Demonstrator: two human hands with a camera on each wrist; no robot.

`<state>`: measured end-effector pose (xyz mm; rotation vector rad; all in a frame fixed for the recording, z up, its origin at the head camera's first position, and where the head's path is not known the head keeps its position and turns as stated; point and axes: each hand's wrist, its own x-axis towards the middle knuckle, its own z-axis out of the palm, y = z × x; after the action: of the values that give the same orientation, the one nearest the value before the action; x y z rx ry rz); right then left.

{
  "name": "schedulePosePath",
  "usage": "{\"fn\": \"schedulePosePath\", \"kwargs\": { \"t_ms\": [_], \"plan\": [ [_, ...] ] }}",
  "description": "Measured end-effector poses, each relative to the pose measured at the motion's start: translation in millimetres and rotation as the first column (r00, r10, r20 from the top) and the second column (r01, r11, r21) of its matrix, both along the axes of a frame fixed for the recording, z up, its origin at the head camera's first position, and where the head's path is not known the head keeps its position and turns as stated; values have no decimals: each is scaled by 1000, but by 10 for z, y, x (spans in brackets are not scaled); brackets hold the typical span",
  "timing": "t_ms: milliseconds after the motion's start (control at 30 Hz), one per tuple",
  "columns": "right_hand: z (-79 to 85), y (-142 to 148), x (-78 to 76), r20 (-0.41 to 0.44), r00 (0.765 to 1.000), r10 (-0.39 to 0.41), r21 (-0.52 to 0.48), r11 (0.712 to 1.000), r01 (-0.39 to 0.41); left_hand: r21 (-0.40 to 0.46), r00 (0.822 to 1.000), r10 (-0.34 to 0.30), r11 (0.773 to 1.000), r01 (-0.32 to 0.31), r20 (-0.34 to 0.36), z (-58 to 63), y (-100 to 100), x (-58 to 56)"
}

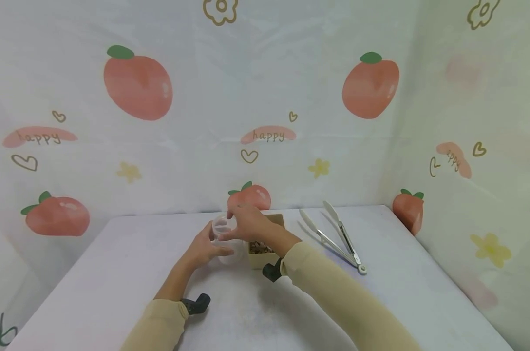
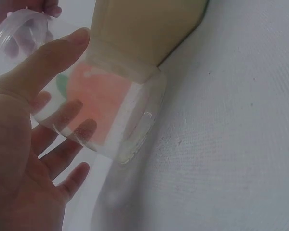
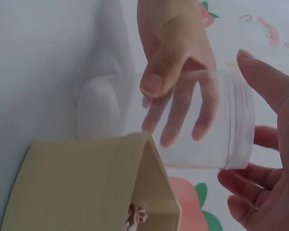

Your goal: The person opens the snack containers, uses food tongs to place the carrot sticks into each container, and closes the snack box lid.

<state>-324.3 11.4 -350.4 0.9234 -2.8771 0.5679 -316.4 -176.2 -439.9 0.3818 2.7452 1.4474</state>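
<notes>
My left hand holds a clear plastic jar round its side, thumb on one side and fingers on the other. The jar stands on the table, looking see-through with nothing visible inside. A clear lid-like band rings its top. Around that top my right hand spreads its thumb and fingers; in the right wrist view its thumb stands a little apart from the band. Whether the other fingers touch it I cannot tell. Right beside the jar is a beige box with brownish pieces inside, partly hidden by the right arm.
Metal tongs lie spread on the table to the right of the box. A white cloth covers the tabletop. Behind it hangs a fruit-patterned curtain, and another stretch runs along the right side.
</notes>
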Motion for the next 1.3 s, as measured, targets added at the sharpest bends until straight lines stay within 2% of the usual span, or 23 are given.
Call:
{"fn": "schedulePosePath", "kwargs": {
  "t_ms": [200, 400, 667, 967, 1067, 1167, 1300],
  "plan": [
    [-8, -14, 26, 14, 999, -29, -53, 998, 29, -18, 1000, 12, 1000, -12, 7, 16, 21, -4],
    [-19, 28, 27, -2, 1000, -28, -123, 992, 28, 19, 1000, -24, 1000, 24, -11, 58, 22, -26],
    [-40, 116, 11, -32, 999, 15, -171, 985, -20, 42, 999, -42, 998, 42, -12, 72, 20, -69],
    [-31, 230, -18, -30, 995, 96, -171, 980, -100, 48, 999, -34, 998, 36, -26, 50, 9, -78],
    [-26, 246, -21, -27, 993, 115, -143, 983, -118, 56, 999, -36, 998, 37, -32, 35, 12, -82],
    [-7, 237, -7, 3, 995, 102, -113, 988, -101, 61, 999, -32, 998, 34, -27, 31, 19, -76],
    [9, 187, 0, 41, 997, 69, -120, 991, -64, 61, 999, -33, 998, 34, -16, 45, 22, -56]
  ]
}}
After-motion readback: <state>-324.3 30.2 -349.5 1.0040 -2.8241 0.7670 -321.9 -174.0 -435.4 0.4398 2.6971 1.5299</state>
